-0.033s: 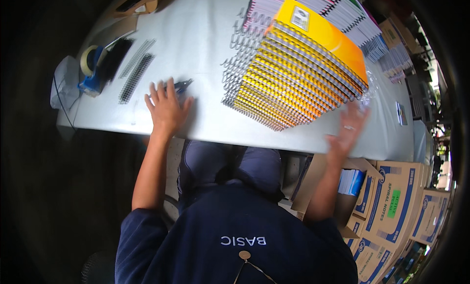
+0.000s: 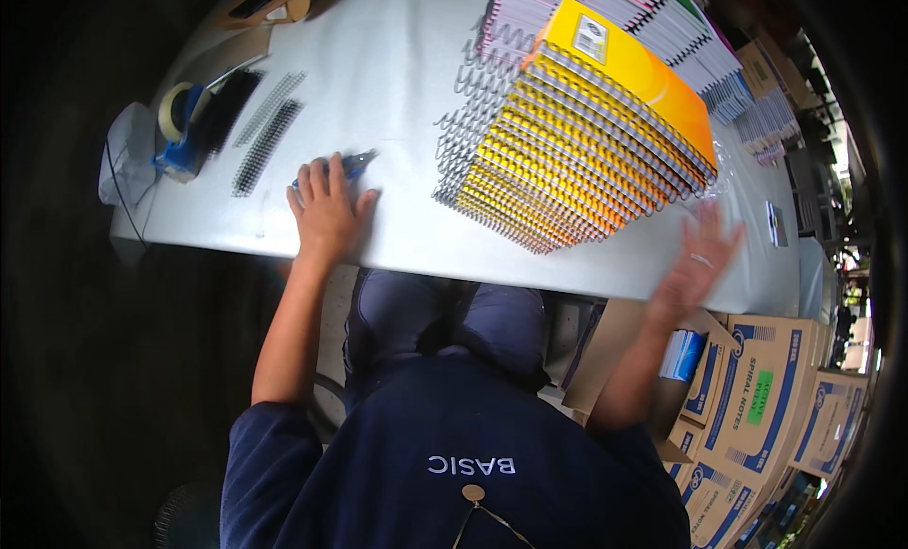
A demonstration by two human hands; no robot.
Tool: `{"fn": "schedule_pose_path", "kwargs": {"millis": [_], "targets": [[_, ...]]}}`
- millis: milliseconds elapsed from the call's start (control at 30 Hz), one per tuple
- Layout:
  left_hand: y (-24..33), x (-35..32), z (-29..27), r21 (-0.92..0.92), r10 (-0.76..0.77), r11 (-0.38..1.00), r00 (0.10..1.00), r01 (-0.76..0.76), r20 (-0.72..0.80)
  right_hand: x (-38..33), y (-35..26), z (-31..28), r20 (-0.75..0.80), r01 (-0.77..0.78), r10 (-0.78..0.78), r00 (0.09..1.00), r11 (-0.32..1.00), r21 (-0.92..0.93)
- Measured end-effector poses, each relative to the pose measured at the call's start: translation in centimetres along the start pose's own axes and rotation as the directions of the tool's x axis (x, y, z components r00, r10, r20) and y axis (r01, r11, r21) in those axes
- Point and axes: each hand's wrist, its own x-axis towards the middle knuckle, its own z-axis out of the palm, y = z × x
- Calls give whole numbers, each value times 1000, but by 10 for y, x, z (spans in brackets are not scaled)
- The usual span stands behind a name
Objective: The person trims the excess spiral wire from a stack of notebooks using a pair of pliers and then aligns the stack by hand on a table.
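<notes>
My left hand point(image 2: 327, 216) lies palm down near the table's front edge, fingers stretched out and open. Its fingertips are at a small dark tool with blue handles point(image 2: 356, 163), which looks like pliers and is partly hidden by them. To the right rises a tall stack of yellow-orange spiral notebooks point(image 2: 605, 133), with loose wire-coil ends point(image 2: 462, 123) sticking out at its left side. My right hand point(image 2: 698, 263), blurred and wearing a ring, hangs open by the stack's lower right corner with nothing visible in it.
Black and grey binding coils point(image 2: 268, 147) lie on the left of the white-covered table point(image 2: 397, 86), next to a blue tape dispenser point(image 2: 180, 156). More spiral-bound books point(image 2: 615, 15) stand behind the stack. Cardboard boxes point(image 2: 761, 388) fill the lower right, one open point(image 2: 619, 346).
My right hand has shifted to the right, a little away from the notebook stack. My left hand has moved slightly to the right beside the blue-handled tool.
</notes>
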Motion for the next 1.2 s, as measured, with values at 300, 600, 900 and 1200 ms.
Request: {"fn": "schedule_pose_path", "kwargs": {"millis": [300,600,900,1200], "targets": [[16,-13,-31,-883,-196,-81,862,462,468,67,-131,102,580,469,-444,683,875,118],[88,-75,-18,-57,523,-723,599,689,606,28,-80,282,900,771,437,7,571,-283],[104,-68,-10,11,610,-625,479,781,631,-5,10,295,519,880,842,-146,350,-321],[97,-70,7,-157,599,-580,548,800,584,1,15,287,634,859,745,-206,448,-248]]}}
